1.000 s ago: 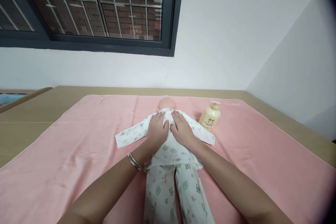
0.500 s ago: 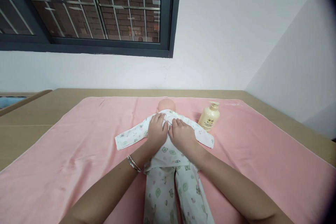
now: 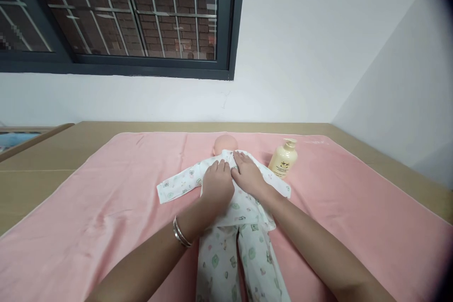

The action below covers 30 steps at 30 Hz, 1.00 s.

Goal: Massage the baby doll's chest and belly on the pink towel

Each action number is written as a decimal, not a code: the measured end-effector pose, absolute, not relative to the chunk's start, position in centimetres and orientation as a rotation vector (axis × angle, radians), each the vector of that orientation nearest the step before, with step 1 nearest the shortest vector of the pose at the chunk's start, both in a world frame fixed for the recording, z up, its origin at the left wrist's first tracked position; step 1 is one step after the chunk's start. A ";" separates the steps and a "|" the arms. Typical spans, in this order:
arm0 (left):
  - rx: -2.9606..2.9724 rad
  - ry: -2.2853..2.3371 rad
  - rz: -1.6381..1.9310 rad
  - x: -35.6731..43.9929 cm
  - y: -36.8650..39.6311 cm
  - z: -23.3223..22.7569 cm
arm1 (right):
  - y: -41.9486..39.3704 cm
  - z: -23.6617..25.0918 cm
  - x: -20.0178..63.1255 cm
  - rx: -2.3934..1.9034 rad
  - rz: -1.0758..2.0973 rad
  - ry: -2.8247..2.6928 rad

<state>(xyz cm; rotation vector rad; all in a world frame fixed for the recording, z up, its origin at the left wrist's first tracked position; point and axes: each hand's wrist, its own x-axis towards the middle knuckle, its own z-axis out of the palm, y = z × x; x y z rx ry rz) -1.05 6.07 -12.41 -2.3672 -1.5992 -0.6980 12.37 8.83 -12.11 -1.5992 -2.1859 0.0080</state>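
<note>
A baby doll (image 3: 225,144) in a white patterned top (image 3: 244,205) and matching trousers (image 3: 215,264) lies stretched out, its sleeves spread to both sides. Its head is the far end, and its face does not show. My left hand (image 3: 218,186), slightly blurred, rests on the middle of the top with the fingers pointing away and loosely bent. Higher up, near the doll's right-hand shoulder in view, my right hand (image 3: 248,173) lies flat on the cloth with fingers extended. Neither hand grips anything. A silver bangle (image 3: 181,232) circles my left wrist.
A pale yellow pump bottle (image 3: 283,159) stands by the doll's right-hand sleeve. Pink cloth (image 3: 116,188) covers most of the wooden table (image 3: 46,174). Behind it rises a white wall (image 3: 290,56) with a dark-framed, barred window (image 3: 141,68).
My left hand has slid nearer and towards the middle of the doll's back, its fingers more bent. My right hand has moved slightly farther up towards the shoulder.
</note>
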 end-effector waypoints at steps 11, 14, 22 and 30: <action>-2.560 -1.762 -0.966 -3.5 10.1 -11.9 | 3.5 -11.8 9.6 -1.648 -0.360 -2.249; -2.514 -1.721 -0.974 -3.0 9.6 -12.5 | 5.6 -11.8 10.8 -1.602 -0.222 -2.228; -2.403 -1.720 -1.181 -2.4 9.1 -13.8 | 8.4 -13.2 12.5 -1.470 -0.017 -2.204; -2.403 -1.709 -1.198 -2.6 9.2 -13.9 | 7.7 -12.4 12.1 -1.497 -0.124 -2.194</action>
